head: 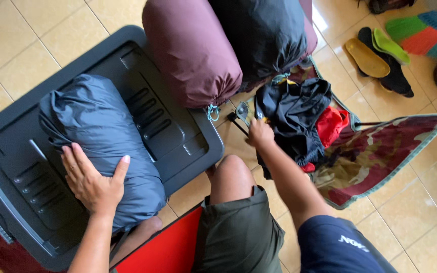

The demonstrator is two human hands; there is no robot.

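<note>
Left hand (93, 183) lies flat, fingers spread, on the grey stuff sack (102, 146), seemingly pinning it to the black lid (178, 136) beneath. Past the maroon roll (190, 50), the right hand (260, 134) is clenched around a dark strap (238, 124) at the black jacket (294, 116), just beside the red cloth (331, 125).

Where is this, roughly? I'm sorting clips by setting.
Probably a home floor during packing: glossy beige floor tiles, shoe insoles lying loose, and stuffed sacks on a dark plastic lid.
</note>
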